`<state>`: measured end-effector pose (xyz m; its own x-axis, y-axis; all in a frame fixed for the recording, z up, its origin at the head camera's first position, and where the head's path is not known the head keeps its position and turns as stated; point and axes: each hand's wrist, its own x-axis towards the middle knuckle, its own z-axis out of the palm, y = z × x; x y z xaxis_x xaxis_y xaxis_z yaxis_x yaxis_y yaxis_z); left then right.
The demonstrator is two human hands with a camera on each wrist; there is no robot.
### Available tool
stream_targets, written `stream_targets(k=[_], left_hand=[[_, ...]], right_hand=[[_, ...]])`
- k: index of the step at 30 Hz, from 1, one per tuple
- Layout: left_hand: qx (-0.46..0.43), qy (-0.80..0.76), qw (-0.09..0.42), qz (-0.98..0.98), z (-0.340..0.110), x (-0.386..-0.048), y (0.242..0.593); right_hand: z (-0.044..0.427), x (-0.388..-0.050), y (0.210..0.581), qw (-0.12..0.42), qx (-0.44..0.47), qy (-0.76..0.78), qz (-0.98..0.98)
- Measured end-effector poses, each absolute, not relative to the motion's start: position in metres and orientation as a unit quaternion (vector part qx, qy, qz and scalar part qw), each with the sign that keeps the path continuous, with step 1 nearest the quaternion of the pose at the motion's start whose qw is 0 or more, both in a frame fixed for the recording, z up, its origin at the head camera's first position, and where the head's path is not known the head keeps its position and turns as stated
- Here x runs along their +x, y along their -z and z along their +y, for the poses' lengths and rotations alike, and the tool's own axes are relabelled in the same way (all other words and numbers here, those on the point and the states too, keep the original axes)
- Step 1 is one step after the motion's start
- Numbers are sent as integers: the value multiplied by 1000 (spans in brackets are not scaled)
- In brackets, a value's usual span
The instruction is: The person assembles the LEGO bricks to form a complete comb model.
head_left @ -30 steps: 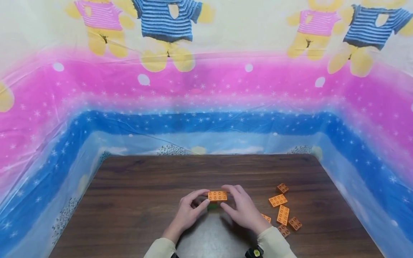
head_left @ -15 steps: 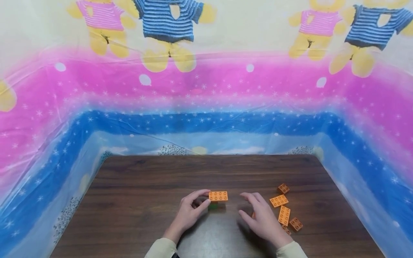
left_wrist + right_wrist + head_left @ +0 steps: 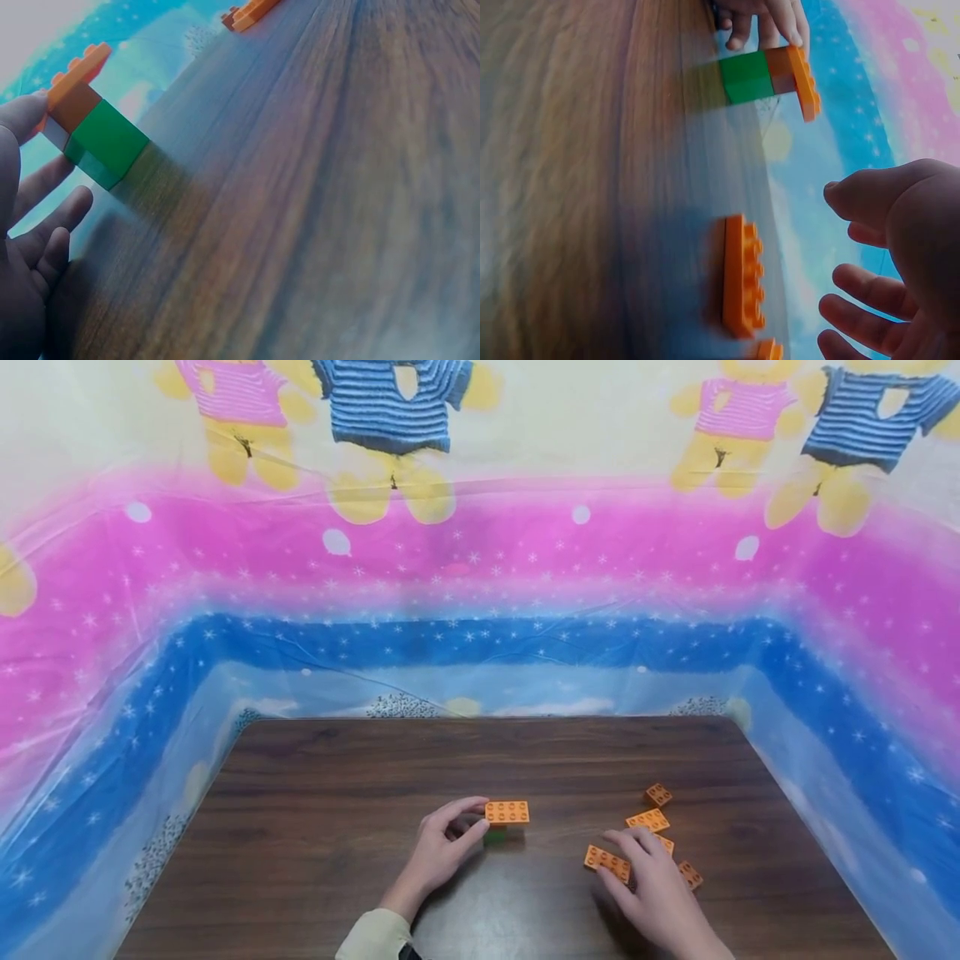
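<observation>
My left hand (image 3: 438, 860) pinches a stack of toy building bricks at its left end. On top lies a long orange brick (image 3: 507, 812) with two rows of studs. Beneath it, in the left wrist view, come a darker orange brick (image 3: 75, 109) and a green block (image 3: 111, 139) standing on the table. My right hand (image 3: 660, 897) hovers over the loose bricks at the right, fingers bent loosely and holding nothing. A long orange brick (image 3: 604, 862) lies by its thumb; the right wrist view shows a gap between the hand and this brick (image 3: 740, 274).
Behind the right hand lie a small dark orange brick (image 3: 658, 793) and a long orange one (image 3: 647, 819). Another small dark orange brick (image 3: 690, 875) sits to its right. The hand partly covers further bricks. A patterned cloth (image 3: 480, 643) surrounds the brown table (image 3: 337, 793).
My right hand has left the stack and moved right and nearer, over the loose bricks. The left hand and the stack have stayed in place.
</observation>
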<state>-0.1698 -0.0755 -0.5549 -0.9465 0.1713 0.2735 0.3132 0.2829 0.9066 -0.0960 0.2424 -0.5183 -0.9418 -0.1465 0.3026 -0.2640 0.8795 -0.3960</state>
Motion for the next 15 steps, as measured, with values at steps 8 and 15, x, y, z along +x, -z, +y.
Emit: stream_targets(k=[8, 15], left_hand=[[-163, 598, 48, -783, -80, -174, 561], [-158, 600, 54, -783, -79, -175, 561]], right_hand=[[265, -84, 522, 97, 80, -177, -976], [272, -82, 520, 21, 50, -162, -985]])
